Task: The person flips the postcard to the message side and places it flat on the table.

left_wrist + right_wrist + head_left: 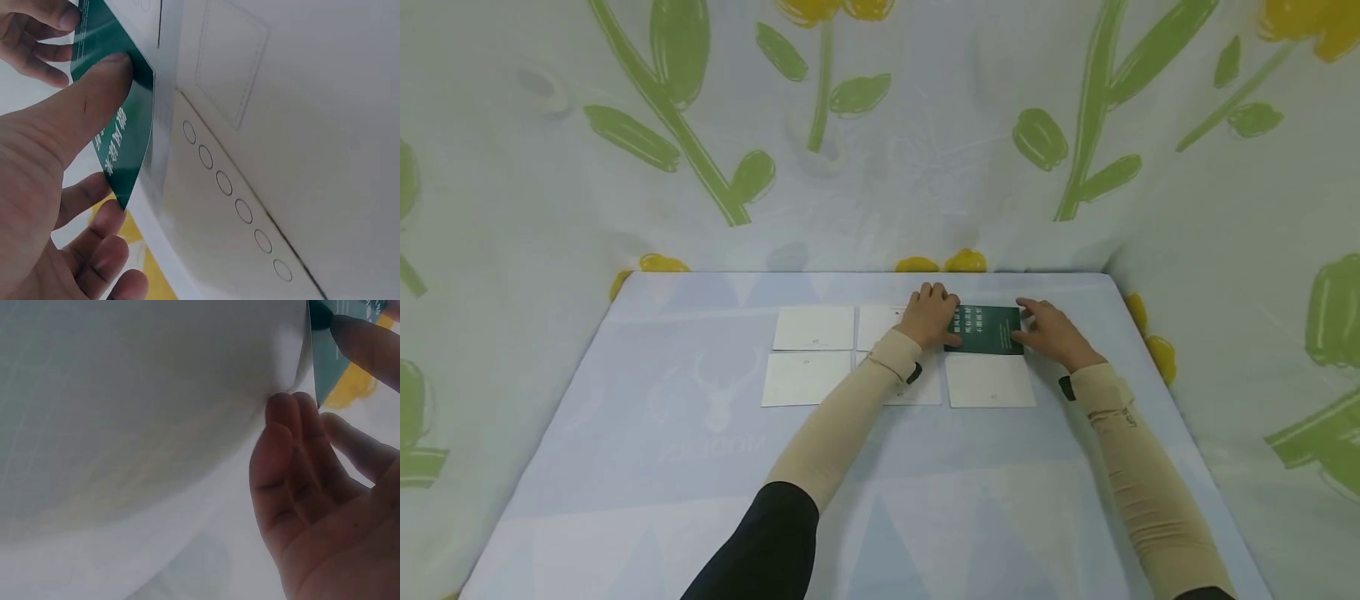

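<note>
A dark green postcard point(988, 331) with white lettering lies between my two hands near the far side of the table. My left hand point(927, 317) pinches its left side. In the left wrist view the thumb point(109, 78) presses on the green face while the other fingers spread near the far edge. My right hand point(1054, 335) holds the right side, thumb and forefinger at its corners. Directly below sits a white postcard point(992, 382). Left of it, another white postcard point(917, 385) is partly covered by my left forearm, and a third point(874, 323) by the hand.
Farther left lie two white postcards, an upper one point(815, 327) and a lower one point(807, 379). Printed circles and a stamp frame show on the white sides in the left wrist view. A pale patterned cloth covers the table point(700, 500); a flowered curtain point(910, 192) encloses it.
</note>
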`<action>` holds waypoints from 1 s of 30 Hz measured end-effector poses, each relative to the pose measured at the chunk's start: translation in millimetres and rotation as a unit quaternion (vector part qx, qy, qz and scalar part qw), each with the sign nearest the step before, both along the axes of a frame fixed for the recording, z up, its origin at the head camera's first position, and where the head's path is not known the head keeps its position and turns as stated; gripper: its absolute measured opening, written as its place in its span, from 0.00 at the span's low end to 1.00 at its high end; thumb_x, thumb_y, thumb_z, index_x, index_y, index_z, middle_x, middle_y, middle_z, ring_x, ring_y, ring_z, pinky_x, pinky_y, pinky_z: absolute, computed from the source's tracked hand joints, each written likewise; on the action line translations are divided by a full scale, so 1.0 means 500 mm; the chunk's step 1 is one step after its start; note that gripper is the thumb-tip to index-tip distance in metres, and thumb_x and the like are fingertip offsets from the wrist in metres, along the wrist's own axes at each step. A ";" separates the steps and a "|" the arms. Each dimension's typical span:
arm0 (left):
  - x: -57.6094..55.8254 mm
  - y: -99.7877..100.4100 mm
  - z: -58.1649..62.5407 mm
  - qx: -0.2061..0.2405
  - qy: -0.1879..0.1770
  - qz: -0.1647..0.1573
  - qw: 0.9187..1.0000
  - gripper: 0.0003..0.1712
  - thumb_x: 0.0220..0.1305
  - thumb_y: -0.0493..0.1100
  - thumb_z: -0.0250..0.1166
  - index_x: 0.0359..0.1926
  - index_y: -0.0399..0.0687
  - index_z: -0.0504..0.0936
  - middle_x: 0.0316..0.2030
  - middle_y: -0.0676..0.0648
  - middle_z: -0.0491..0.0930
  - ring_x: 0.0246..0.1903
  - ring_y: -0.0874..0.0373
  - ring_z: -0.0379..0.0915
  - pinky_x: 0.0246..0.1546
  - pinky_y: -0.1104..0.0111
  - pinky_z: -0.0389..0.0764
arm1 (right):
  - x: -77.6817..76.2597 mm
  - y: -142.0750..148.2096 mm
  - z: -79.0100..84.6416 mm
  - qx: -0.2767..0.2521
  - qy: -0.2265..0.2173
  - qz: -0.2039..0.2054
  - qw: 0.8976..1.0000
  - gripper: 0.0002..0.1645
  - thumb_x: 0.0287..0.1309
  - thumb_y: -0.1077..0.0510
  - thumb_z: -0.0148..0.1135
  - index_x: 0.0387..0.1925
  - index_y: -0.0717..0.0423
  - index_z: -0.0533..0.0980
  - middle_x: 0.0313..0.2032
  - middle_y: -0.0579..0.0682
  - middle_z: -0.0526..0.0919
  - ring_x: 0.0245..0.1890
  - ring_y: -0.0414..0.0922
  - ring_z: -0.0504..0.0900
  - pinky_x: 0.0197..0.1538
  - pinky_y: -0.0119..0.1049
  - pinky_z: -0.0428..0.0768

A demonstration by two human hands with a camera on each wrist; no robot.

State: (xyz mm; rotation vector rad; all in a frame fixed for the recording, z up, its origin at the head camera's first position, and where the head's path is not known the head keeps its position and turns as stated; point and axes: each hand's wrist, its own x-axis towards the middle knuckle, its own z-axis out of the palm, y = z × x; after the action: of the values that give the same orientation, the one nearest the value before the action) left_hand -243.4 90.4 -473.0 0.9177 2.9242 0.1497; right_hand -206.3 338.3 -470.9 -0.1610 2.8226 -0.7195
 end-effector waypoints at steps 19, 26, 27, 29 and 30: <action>0.009 -0.018 0.031 0.027 0.070 0.020 0.997 0.35 0.67 0.64 0.65 0.67 0.50 0.75 0.56 0.44 0.73 0.52 0.51 0.70 0.48 0.63 0.75 | 0.025 -0.007 0.014 -0.016 0.063 -0.040 0.997 0.34 0.64 0.61 0.68 0.68 0.61 0.66 0.54 0.62 0.72 0.51 0.60 0.74 0.53 0.57 0.76; 0.010 -0.035 0.037 0.119 -0.022 0.051 0.991 0.28 0.74 0.61 0.58 0.63 0.48 0.78 0.43 0.49 0.84 0.32 0.60 0.77 0.29 0.69 0.79 | 0.046 0.000 0.022 -0.026 0.106 -0.030 0.994 0.28 0.65 0.61 0.66 0.63 0.63 0.70 0.51 0.62 0.74 0.47 0.58 0.76 0.48 0.55 0.76; 0.011 -0.036 0.037 0.134 -0.039 0.056 0.989 0.28 0.74 0.61 0.57 0.63 0.49 0.78 0.40 0.50 0.85 0.29 0.61 0.76 0.26 0.70 0.77 | 0.049 0.001 0.024 -0.026 0.109 -0.030 0.993 0.27 0.65 0.61 0.66 0.62 0.63 0.70 0.51 0.62 0.74 0.47 0.58 0.76 0.48 0.54 0.76; 0.014 -0.037 0.035 0.161 -0.069 0.066 0.982 0.27 0.74 0.61 0.57 0.62 0.50 0.79 0.35 0.51 0.86 0.25 0.62 0.74 0.23 0.71 0.74 | 0.055 0.001 0.027 -0.026 0.117 -0.033 0.992 0.25 0.66 0.61 0.66 0.61 0.63 0.71 0.50 0.61 0.74 0.46 0.57 0.75 0.46 0.53 0.76; 0.015 -0.037 0.034 0.173 -0.079 0.068 0.979 0.27 0.74 0.62 0.57 0.62 0.51 0.79 0.33 0.51 0.85 0.23 0.62 0.73 0.21 0.71 0.72 | 0.057 0.001 0.026 -0.025 0.119 -0.037 0.992 0.24 0.66 0.61 0.66 0.60 0.63 0.72 0.49 0.61 0.74 0.46 0.57 0.75 0.46 0.52 0.75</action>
State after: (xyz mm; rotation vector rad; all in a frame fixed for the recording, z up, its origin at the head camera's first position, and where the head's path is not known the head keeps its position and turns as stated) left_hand -235.8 71.7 -456.0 0.6993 2.8576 0.7232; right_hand -177.6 339.0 -457.7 -0.1612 3.0517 -0.8397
